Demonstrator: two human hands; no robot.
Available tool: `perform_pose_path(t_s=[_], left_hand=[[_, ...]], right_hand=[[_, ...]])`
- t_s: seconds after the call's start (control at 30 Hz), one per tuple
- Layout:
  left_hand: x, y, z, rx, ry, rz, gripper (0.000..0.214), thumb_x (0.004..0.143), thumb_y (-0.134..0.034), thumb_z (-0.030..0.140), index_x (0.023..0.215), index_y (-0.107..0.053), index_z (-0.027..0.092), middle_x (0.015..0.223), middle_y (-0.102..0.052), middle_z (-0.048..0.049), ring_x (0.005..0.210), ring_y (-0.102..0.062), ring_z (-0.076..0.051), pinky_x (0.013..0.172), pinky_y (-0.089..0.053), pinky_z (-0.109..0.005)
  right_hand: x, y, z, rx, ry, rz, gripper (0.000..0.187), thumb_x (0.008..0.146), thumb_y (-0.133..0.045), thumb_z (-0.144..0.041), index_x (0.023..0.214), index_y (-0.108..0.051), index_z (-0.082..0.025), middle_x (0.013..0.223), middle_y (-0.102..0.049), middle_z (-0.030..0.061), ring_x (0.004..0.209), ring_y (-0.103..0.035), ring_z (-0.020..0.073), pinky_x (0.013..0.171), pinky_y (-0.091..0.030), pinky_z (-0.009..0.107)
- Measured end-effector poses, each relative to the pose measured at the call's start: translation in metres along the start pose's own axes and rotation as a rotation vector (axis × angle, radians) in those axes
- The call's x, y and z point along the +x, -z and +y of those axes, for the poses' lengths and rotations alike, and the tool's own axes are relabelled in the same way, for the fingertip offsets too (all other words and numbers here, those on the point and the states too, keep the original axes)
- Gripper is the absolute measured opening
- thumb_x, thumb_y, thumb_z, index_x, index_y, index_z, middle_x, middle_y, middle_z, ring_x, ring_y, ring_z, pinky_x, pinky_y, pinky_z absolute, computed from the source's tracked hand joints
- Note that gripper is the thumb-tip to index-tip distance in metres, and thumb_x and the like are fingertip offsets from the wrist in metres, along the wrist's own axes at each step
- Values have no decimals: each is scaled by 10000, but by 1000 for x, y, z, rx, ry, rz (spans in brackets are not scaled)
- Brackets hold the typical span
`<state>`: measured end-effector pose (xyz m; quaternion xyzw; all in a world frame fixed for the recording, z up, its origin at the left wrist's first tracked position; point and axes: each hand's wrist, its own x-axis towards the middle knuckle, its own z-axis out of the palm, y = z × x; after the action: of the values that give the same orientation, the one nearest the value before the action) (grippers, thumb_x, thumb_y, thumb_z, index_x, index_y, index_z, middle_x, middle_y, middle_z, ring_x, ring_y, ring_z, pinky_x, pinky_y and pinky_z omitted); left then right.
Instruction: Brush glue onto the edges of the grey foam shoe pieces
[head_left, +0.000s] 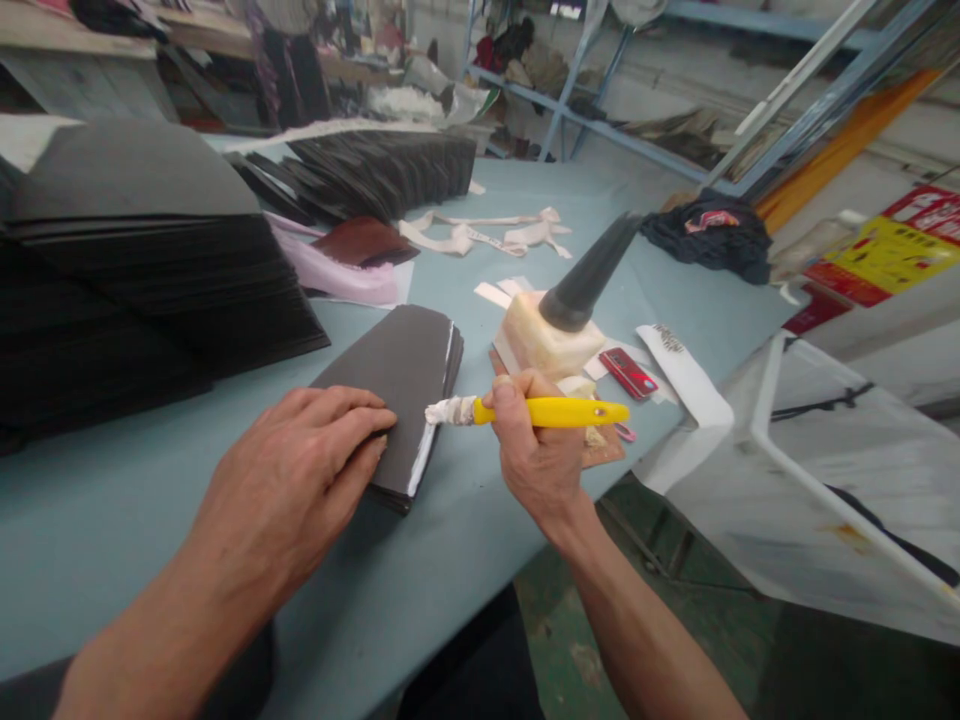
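Note:
My right hand (pixel 536 440) grips a paintbrush (pixel 555 411) by its yellow handle. Thick white paste coats the bristles, which touch the right edge of a small stack of dark grey panels (pixel 405 360). A white strip of paste (pixel 421 460) runs along that edge on the top panel. From the left, my left hand (pixel 300 480) holds the stack with its fingers close together on the top panel. Beyond my right hand stands a cream-coloured block-shaped container (pixel 544 335), with a dark tapered object (pixel 592 275) rising from it at a tilt.
Tall piles of dark panels (pixel 135 290) stand at the left, with more fanned out (pixel 382 175) behind. A red box (pixel 628 373) and a white strip (pixel 686 375) lie right. Pale ribbons (pixel 487 235) lie farther back. A translucent bin (pixel 847 480) adjoins the table's right edge.

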<state>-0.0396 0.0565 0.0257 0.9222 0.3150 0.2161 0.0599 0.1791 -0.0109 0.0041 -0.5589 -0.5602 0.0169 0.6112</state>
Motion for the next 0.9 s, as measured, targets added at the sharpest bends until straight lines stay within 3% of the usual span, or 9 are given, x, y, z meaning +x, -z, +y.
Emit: perform_pose_path(t_s=[0.27, 0.57, 0.9], left_hand=[[-3, -4, 0, 43, -54, 70, 440, 1100, -378, 390, 1136, -776, 206, 1174, -790, -86, 1046, -713, -306, 903, -584, -486], [-4, -2, 0, 82, -99, 96, 442, 1122, -361, 400, 1146, -756, 203, 1156, -787, -73, 1040, -701, -286, 876, -541, -447], [-9, -9, -1, 64, -61, 112, 399, 1117, -378, 396, 1165, -731, 217, 1191, -779, -68, 1075, -692, -293, 916, -531, -464]], right_hand=[[23, -8, 16, -5, -2, -17, 348, 1063, -589, -371, 751, -560, -219, 590, -482, -86, 527, -463, 77, 527, -369, 246], [47, -18, 42, -56, 15, 23, 345, 1065, -596, -410, 773, -559, -230, 625, -539, -78, 562, -499, 86, 575, -397, 272], [75, -26, 64, -134, 57, 86, 365, 1062, -572, -447, 759, -558, -245, 594, -546, -81, 546, -501, 100, 576, -384, 289]])
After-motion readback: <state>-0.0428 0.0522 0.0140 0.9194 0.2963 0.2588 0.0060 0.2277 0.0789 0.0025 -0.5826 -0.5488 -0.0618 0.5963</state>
